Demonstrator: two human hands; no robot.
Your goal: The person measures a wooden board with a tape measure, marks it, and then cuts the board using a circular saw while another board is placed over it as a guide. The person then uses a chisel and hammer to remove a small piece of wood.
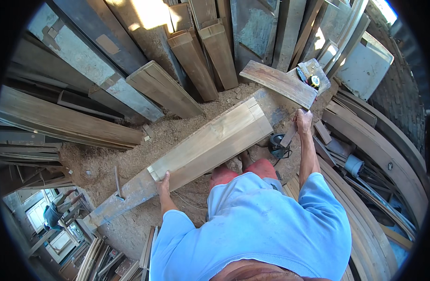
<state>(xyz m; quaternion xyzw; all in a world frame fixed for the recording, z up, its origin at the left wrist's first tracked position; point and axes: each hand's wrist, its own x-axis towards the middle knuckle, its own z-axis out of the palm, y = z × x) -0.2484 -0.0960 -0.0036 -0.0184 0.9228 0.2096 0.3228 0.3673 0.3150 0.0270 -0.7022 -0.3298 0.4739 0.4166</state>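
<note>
A long pale wooden board [215,136] lies slantwise in front of me, with a browner board [224,154] along its near side. Both rest on a long worn, blue-stained plank [130,194]. My left hand [163,183] grips the left end of the pale board, thumb on top and the other fingers mostly hidden. Past the boards' right end, my right hand [304,121] is closed in a fist. It is beside a small brown wood piece [288,134] and the near corner of a short thick plank [280,84]; what it holds is unclear.
A tape measure [313,81] lies on a pale slab [321,75] at the far right. Planks [194,63] lean along the far side above sawdust [107,159]. A dark round object [279,146] sits near my legs. Timber piles [374,145] line the right. Another person [53,215] is at far left.
</note>
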